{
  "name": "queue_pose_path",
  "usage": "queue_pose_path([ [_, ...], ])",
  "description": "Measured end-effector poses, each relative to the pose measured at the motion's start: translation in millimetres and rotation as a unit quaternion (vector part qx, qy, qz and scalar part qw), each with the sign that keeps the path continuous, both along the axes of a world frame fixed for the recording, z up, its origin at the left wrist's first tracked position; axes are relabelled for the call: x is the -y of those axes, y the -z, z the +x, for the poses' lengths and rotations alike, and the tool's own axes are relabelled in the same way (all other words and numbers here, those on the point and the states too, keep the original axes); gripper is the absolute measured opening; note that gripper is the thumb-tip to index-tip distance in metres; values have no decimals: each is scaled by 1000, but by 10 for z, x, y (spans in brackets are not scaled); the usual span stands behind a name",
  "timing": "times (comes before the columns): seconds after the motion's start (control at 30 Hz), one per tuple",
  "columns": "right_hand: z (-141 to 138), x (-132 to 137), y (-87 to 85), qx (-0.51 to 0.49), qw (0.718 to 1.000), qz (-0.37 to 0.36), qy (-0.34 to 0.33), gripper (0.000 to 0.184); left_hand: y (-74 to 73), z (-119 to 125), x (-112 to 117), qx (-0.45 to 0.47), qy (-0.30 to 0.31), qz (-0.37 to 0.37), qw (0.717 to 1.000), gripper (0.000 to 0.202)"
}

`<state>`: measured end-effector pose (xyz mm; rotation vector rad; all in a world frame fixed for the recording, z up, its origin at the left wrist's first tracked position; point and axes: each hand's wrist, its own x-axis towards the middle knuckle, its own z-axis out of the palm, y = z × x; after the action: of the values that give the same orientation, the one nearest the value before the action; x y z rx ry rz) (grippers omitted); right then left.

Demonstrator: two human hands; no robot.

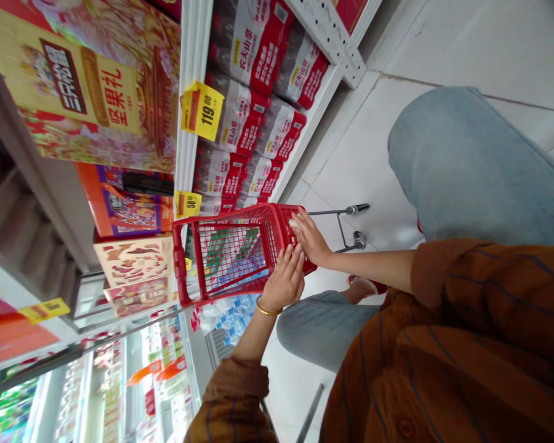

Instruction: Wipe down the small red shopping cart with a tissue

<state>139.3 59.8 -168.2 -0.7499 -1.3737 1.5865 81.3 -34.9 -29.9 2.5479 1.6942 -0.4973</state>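
Observation:
The view is turned sideways, with the floor to the right. A red plastic shopping basket (233,215) on a wheeled metal frame stands in front of me. My left hand (284,280), with a gold bangle at its wrist, rests on the lower end of the basket, fingers stretched out. Beside it my right hand (309,237) lies on the same red end, fingers extended and slightly bent; the fingertips of the left hand touch it. Through the basket's mesh, green and blue shapes show, too unclear to name.
Shrink-wrapped packs of red-labelled bottles (237,114) fill a white shelf by the basket. A yellow price tag (203,111) hangs above them. Gift boxes (133,261) stand higher up. My jeans-clad knee (443,160) is over the tiled floor (337,147). Blue-capped bottle packs (240,317) lie beyond.

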Motion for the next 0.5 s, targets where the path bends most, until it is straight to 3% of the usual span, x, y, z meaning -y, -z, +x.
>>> queue_pose_path([
  [0.37,267,512,60,10,988,141,-59,55,-12,-2,16,8,-8,12,1000,77],
  [0.5,353,514,88,-8,983,172,-67,57,-10,92,25,1,-71,35,997,78],
])
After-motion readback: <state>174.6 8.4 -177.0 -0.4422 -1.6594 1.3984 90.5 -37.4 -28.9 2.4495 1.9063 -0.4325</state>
